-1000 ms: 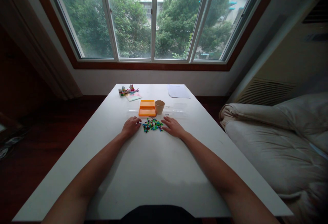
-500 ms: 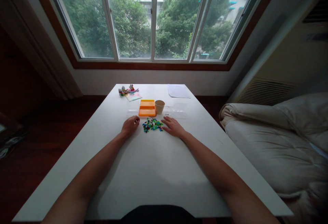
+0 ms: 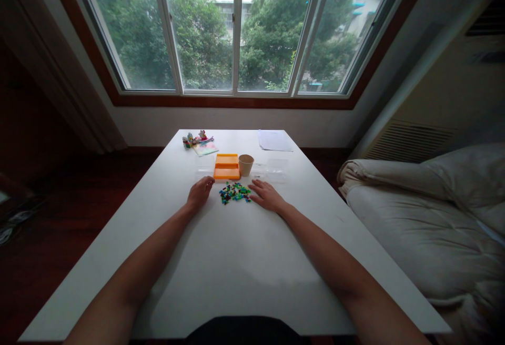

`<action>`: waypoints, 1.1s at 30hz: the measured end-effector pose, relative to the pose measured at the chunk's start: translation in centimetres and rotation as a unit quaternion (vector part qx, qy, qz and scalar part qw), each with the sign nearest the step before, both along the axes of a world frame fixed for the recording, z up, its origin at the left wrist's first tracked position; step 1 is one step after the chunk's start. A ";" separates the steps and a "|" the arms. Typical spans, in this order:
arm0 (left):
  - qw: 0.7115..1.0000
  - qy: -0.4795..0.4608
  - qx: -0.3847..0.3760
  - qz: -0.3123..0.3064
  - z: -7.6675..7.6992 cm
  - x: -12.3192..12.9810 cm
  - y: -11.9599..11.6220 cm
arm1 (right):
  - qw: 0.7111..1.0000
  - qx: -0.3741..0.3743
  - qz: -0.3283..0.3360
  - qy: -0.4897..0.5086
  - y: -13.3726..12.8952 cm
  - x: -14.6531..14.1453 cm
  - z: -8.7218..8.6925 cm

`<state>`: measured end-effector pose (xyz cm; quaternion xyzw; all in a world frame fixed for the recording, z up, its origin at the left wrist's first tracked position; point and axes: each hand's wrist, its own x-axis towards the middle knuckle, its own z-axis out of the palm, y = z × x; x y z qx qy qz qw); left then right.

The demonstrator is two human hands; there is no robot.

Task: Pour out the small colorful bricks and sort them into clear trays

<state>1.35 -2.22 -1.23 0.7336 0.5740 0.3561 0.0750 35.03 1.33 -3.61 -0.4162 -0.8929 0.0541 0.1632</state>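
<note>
A loose pile of tiny coloured pieces (image 3: 234, 192), mostly green and blue with some red and white, lies on the white table between my hands. They look like small toy bricks, too small to be sure. To the pile's left, my left hand (image 3: 200, 193) is closed, its fingertips pressed together near the front left corner of an orange two-part tray (image 3: 227, 165). Whatever those fingers hold, if anything, is hidden. My right hand (image 3: 268, 195) rests flat with fingers spread, fingertips at the pile's right edge. A brown paper cup (image 3: 246, 165) stands upright against the tray's right side.
Clear plastic pieces (image 3: 274, 170) lie right of the cup, another (image 3: 204, 164) left of the tray. Small toy figures (image 3: 195, 139) and a coloured sheet (image 3: 205, 148) are at the back left; white paper (image 3: 275, 140) lies back right. A padded seat (image 3: 426, 208) flanks the table (image 3: 244, 261).
The fingers of my left hand have closed up and shifted slightly away from me, toward the tray. My right hand and the pile look the same.
</note>
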 end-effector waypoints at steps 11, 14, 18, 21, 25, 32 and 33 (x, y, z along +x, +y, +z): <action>1.000 0.002 -0.023 -0.013 0.0 0.0 0.0 | 1.000 0.001 -0.001 -0.006 0.1 0.0 -0.1; 1.000 0.004 -0.020 -0.019 0.0 0.0 0.0 | 1.000 0.003 -0.002 -0.001 0.0 0.0 -0.1; 0.999 0.012 -0.010 -0.040 0.0 0.0 0.0 | 1.000 0.004 0.000 0.001 0.0 0.0 0.0; 0.999 0.017 -0.006 -0.051 0.0 -0.1 0.1 | 1.000 0.003 -0.001 -0.003 0.0 0.0 -0.1; 0.999 0.011 -0.004 -0.043 -0.1 -0.1 0.2 | 1.000 0.002 0.000 -0.007 0.1 0.0 -0.1; 1.000 -0.011 0.007 -0.014 0.1 0.0 0.0 | 1.000 -0.001 0.000 -0.006 0.0 0.0 0.1; 1.000 -0.016 0.007 -0.010 0.1 0.0 0.0 | 1.000 -0.001 0.000 -0.006 0.0 0.0 0.1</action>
